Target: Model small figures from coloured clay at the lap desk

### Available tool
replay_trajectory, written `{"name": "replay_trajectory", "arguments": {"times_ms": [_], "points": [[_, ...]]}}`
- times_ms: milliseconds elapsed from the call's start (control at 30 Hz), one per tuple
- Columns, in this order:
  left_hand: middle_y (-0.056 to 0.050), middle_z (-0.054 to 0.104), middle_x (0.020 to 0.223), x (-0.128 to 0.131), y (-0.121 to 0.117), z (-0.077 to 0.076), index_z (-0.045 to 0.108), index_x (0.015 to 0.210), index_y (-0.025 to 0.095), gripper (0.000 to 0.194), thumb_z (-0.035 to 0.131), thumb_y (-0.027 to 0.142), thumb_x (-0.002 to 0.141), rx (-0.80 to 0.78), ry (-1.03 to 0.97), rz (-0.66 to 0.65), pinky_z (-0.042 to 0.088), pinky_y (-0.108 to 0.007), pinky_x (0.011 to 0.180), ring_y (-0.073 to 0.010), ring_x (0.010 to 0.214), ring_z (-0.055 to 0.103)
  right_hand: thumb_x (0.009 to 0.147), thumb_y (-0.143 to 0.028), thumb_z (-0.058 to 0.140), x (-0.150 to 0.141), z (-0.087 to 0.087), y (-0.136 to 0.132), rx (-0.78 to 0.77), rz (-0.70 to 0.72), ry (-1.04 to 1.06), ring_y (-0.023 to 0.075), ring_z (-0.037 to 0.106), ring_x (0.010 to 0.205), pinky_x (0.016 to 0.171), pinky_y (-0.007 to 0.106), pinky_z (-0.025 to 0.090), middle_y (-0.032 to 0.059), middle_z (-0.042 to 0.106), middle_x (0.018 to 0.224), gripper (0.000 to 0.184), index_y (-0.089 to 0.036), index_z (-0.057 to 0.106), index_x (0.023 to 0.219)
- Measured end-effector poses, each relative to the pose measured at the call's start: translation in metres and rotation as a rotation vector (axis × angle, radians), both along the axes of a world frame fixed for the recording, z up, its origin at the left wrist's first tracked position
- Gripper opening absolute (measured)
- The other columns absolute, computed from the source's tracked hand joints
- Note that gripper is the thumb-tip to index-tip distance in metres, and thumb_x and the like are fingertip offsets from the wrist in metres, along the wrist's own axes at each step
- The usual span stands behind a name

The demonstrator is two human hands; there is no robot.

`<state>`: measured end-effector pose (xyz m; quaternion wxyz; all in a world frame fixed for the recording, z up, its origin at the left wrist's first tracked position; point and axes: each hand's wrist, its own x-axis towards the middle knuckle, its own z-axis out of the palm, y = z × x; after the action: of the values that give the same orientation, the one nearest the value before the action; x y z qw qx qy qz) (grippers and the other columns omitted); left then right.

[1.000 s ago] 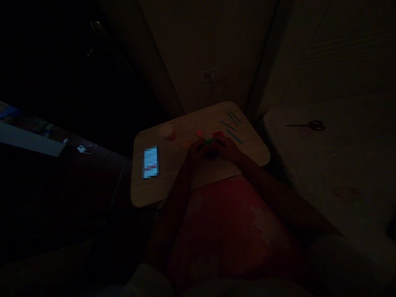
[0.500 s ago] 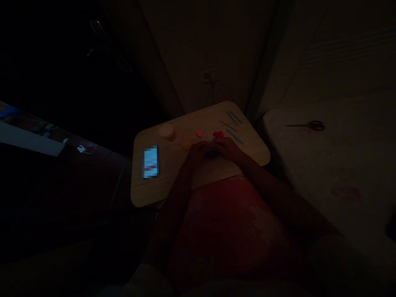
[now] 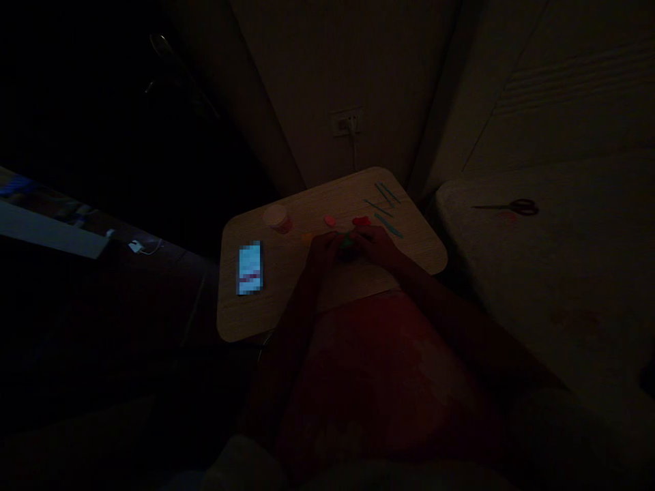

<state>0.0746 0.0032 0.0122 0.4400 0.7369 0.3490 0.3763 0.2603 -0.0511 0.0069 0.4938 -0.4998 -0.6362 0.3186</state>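
In dim light, my left hand (image 3: 323, 249) and my right hand (image 3: 377, 244) meet over the small wooden table (image 3: 286, 300). Between their fingertips is a small green lump (image 3: 347, 239) that looks like modelling clay. The fingers of both hands curl in on it from either side, and its lower part is in shadow. Just beyond my right fingers lies a red lump (image 3: 361, 221). A flat pink piece (image 3: 329, 221) is a little farther left. Beside my left hand rests an orange-yellow piece (image 3: 308, 239), partly covered by the hand.
Several thin blue-green sticks (image 3: 387, 225) lie at the table's right back. A lidded tub (image 3: 278, 218) stands at the left back, with a lit phone (image 3: 250, 268) in front of it. Scissors (image 3: 512, 206) lie on a pale surface to the right. A wall socket (image 3: 346, 123) holds a plug.
My hands have drawn slightly apart, with the left one shifting a little left, and more of the green lump shows between them. The picture is darker.
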Motion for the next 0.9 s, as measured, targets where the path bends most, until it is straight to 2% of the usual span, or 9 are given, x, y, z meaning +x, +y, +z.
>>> {"name": "replay_trajectory", "arguments": {"times_ms": [133,200,333,467,567,700,767,900], "points": [[-0.006,0.067,0.065,-0.002,0.001,-0.002,0.068,0.07,0.02,0.069,0.054,0.086,0.088,-0.101,-0.12,-0.037,0.05,-0.035,0.061,-0.0193,0.062,0.06,0.093,-0.059,0.061,0.002,-0.007,0.004,-0.006,-0.09,0.069,0.0182,0.055,0.07,0.065,0.031,0.041,0.0027,0.063,0.069,0.044,-0.02,0.067,0.072],[-0.007,0.071,0.071,-0.003,0.001,-0.001,0.072,0.074,0.02,0.065,0.058,0.082,0.087,-0.122,-0.147,-0.101,0.054,-0.038,0.067,-0.0214,0.067,0.065,0.092,-0.057,0.063,0.003,-0.01,0.006,-0.004,-0.121,0.094,0.0185,0.056,0.071,0.066,0.031,0.041,0.0032,0.066,0.072,0.042,-0.02,0.07,0.075],[-0.006,0.072,0.074,-0.003,0.0,0.001,0.072,0.074,0.02,0.056,0.073,0.075,0.081,-0.103,-0.133,-0.129,0.054,-0.035,0.068,-0.0204,0.07,0.065,0.09,-0.057,0.067,0.003,-0.013,0.007,-0.015,-0.173,0.068,0.0191,0.058,0.071,0.067,0.032,0.043,0.0041,0.068,0.073,0.041,-0.019,0.072,0.076],[-0.002,0.067,0.076,0.002,0.0,-0.003,0.069,0.08,0.019,0.051,0.077,0.07,0.082,-0.052,-0.099,-0.092,0.051,-0.031,0.068,-0.0171,0.073,0.061,0.088,-0.052,0.072,0.001,-0.012,0.006,-0.036,-0.204,0.05,0.0195,0.059,0.071,0.066,0.032,0.044,0.0058,0.07,0.076,0.034,-0.018,0.077,0.082],[0.0,0.065,0.081,0.003,0.0,-0.006,0.065,0.089,0.02,0.049,0.082,0.065,0.079,-0.035,-0.108,-0.062,0.05,-0.029,0.07,-0.0151,0.074,0.059,0.091,-0.051,0.068,0.003,-0.011,0.006,-0.011,-0.153,0.052,0.0207,0.063,0.075,0.07,0.032,0.047,0.0061,0.073,0.079,0.034,-0.019,0.078,0.082],[0.0,0.065,0.083,0.003,0.001,-0.009,0.063,0.089,0.02,0.048,0.086,0.059,0.077,-0.041,-0.074,-0.046,0.048,-0.028,0.071,-0.0146,0.074,0.058,0.096,-0.064,0.058,0.005,-0.013,0.007,-0.016,-0.081,0.118,0.0224,0.066,0.079,0.073,0.034,0.051,0.0064,0.073,0.078,0.053,-0.018,0.077,0.078],[0.0,0.066,0.083,0.003,0.0,-0.009,0.063,0.089,0.019,0.046,0.087,0.058,0.077,-0.033,-0.05,-0.031,0.047,-0.028,0.071,-0.0149,0.075,0.058,0.096,-0.07,0.057,0.004,-0.011,0.005,-0.026,-0.026,0.194,0.024,0.07,0.085,0.078,0.036,0.055,0.0083,0.076,0.086,0.058,-0.018,0.08,0.085],[-0.002,0.07,0.087,0.002,-0.001,-0.007,0.067,0.095,0.019,0.046,0.085,0.058,0.08,-0.003,-0.045,-0.032,0.049,-0.029,0.074,-0.0167,0.078,0.061,0.091,-0.069,0.068,0.001,-0.005,0.0,0.013,0.064,0.252,0.026,0.073,0.106,0.096,0.039,0.057,0.0111,0.08,0.114,0.054,-0.021,0.082,0.112]]}}
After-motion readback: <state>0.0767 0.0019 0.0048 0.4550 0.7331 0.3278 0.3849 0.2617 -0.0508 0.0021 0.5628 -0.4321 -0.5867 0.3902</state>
